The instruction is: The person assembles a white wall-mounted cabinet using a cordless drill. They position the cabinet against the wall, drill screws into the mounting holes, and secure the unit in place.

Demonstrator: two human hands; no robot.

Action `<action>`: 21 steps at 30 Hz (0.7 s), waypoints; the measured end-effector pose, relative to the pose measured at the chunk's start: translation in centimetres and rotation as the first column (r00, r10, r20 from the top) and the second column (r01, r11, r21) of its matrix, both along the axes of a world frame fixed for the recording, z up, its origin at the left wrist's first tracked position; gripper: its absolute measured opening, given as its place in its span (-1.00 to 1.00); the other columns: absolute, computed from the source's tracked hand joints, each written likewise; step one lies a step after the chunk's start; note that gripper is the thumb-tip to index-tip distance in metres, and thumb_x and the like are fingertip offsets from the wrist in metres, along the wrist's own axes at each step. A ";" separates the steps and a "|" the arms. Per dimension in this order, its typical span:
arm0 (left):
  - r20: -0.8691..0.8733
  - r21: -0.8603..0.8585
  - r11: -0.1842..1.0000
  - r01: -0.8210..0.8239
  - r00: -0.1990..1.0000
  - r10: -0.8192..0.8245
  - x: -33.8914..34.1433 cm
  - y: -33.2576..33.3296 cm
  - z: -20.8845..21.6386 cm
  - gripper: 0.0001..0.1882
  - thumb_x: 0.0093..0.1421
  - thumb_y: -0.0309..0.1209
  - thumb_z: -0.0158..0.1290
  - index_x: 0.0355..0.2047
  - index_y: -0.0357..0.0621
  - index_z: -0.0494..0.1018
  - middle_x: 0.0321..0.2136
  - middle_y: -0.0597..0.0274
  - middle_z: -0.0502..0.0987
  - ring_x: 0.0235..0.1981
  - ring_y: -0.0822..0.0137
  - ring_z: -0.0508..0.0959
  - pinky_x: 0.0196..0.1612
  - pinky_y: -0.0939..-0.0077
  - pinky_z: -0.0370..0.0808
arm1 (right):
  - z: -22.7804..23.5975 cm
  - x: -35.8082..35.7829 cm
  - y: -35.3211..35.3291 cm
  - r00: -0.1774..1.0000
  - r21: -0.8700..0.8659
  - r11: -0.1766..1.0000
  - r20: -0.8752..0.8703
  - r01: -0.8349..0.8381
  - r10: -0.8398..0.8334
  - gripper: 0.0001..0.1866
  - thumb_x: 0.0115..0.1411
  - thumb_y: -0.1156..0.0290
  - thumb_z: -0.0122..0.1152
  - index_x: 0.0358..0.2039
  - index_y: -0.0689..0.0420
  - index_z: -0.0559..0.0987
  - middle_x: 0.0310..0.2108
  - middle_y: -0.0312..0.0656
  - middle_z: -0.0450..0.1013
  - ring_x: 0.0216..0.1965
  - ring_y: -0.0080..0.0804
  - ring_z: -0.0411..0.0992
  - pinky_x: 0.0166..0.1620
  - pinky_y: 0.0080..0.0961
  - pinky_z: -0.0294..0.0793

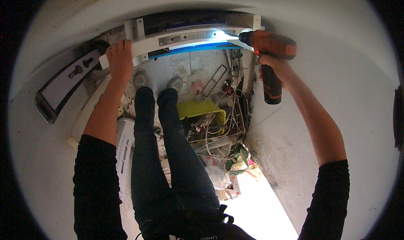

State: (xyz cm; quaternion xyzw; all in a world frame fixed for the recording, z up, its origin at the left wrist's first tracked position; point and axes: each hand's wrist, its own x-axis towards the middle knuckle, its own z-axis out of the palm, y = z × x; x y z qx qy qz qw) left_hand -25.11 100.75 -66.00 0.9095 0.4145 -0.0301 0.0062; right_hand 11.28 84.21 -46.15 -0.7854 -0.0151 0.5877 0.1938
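Observation:
My right hand (275, 69) grips an orange and black cordless drill (273, 44) by its handle. The drill points left, and its lamp throws a bright spot on a slotted metal plate (185, 37). That plate lies on a long white bar (149, 43), and the drill's tip is at the plate's right end; whether it touches cannot be made out. Around the bar's left part my left hand (120, 59) is closed. White upright brackets (135, 28) stand behind the bar near both its ends.
A long panel with cut-outs (69, 78) leans at the left wall. Below, the floor holds a yellow-green bin (198, 109), tangled cables (229, 118), a wire frame (214, 79) and plastic bags (216, 172). A white wall (324, 88) rises close on the right.

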 end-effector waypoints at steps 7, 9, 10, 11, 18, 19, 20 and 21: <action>0.021 -0.010 1.000 0.007 1.000 -0.007 0.2 0.1 0.5 -0.58 -0.07 -0.45 0.11 -0.17 -0.03 0.25 -0.21 0.19 0.31 -0.12 0.18 0.34 0.05 0.17 0.14 | -0.1 -0.4 -0.1 1.000 0.049 0.999 0.029 0.005 -0.007 -0.74 -0.09 0.40 0.13 -0.35 0.17 0.38 -0.61 -0.22 0.33 -0.64 -0.43 0.34 -0.52 -0.48 0.44; -0.030 -0.050 0.999 -0.003 1.000 0.002 0.2 0.2 0.5 -0.54 -0.08 -0.41 0.14 -0.13 -0.03 0.25 -0.18 0.20 0.31 -0.09 0.18 0.33 0.07 0.14 0.12 | -0.5 -0.1 -0.5 1.000 0.054 0.998 0.005 0.028 -0.028 -0.74 -0.08 0.39 0.12 -0.34 0.17 0.38 -0.61 -0.22 0.33 -0.64 -0.43 0.34 -0.51 -0.49 0.43; -0.055 -0.068 0.998 -0.009 0.998 0.005 0.4 0.3 0.8 -0.51 -0.08 -0.38 0.15 -0.12 -0.03 0.25 -0.16 0.20 0.31 -0.08 0.19 0.33 0.08 0.12 0.11 | -0.2 -0.2 -0.3 1.000 0.049 0.999 0.008 0.010 -0.011 -0.74 -0.07 0.38 0.11 -0.34 0.17 0.38 -0.61 -0.22 0.33 -0.64 -0.43 0.34 -0.51 -0.49 0.43; -0.080 -0.083 0.996 -0.015 0.997 0.008 0.5 0.4 1.2 -0.48 -0.09 -0.35 0.17 -0.09 -0.02 0.25 -0.14 0.20 0.30 -0.05 0.18 0.31 0.09 0.07 0.08 | 0.3 -0.4 0.1 1.000 0.044 0.999 0.010 -0.007 0.007 -0.74 -0.07 0.38 0.11 -0.33 0.18 0.38 -0.61 -0.22 0.33 -0.64 -0.43 0.34 -0.51 -0.50 0.42; 0.277 -0.142 0.971 0.192 0.950 -0.148 5.0 -1.9 2.9 -0.30 -0.13 -0.13 0.20 0.03 0.01 0.22 -0.02 0.21 0.27 0.08 0.16 0.22 0.11 -0.17 -0.03 | 0.1 0.7 -1.1 0.999 0.067 0.996 0.015 -0.050 0.049 -0.70 -0.05 0.36 0.09 -0.28 0.19 0.40 -0.60 -0.22 0.34 -0.63 -0.45 0.33 -0.52 -0.50 0.40; 0.329 -0.141 0.966 0.216 0.931 -0.160 6.9 -2.8 3.4 -0.30 -0.13 -0.11 0.20 0.03 0.01 0.22 -0.02 0.21 0.27 0.08 0.16 0.22 0.11 -0.18 -0.03 | 0.0 0.8 -1.4 0.998 0.078 0.995 0.012 -0.055 0.054 -0.70 -0.05 0.36 0.09 -0.28 0.19 0.40 -0.60 -0.23 0.34 -0.63 -0.45 0.33 -0.52 -0.50 0.40; 0.384 -0.159 0.955 0.252 0.907 -0.175 9.0 -3.6 3.3 -0.32 -0.13 -0.11 0.19 0.02 0.02 0.24 -0.03 0.21 0.27 0.08 0.17 0.22 0.11 -0.17 -0.02 | -0.1 1.0 -1.7 0.998 0.090 0.994 0.009 -0.061 0.060 -0.70 -0.05 0.36 0.09 -0.28 0.19 0.40 -0.60 -0.23 0.34 -0.63 -0.45 0.33 -0.52 -0.51 0.39; 0.438 -0.174 0.942 0.287 0.880 -0.187 11.2 -4.2 3.1 -0.34 -0.12 -0.11 0.19 0.01 0.02 0.26 -0.03 0.22 0.28 0.08 0.18 0.22 0.11 -0.16 -0.01 | -0.2 1.1 -1.9 0.998 0.101 0.993 0.006 -0.068 0.068 -0.71 -0.05 0.37 0.08 -0.28 0.19 0.41 -0.60 -0.23 0.34 -0.63 -0.46 0.33 -0.52 -0.51 0.39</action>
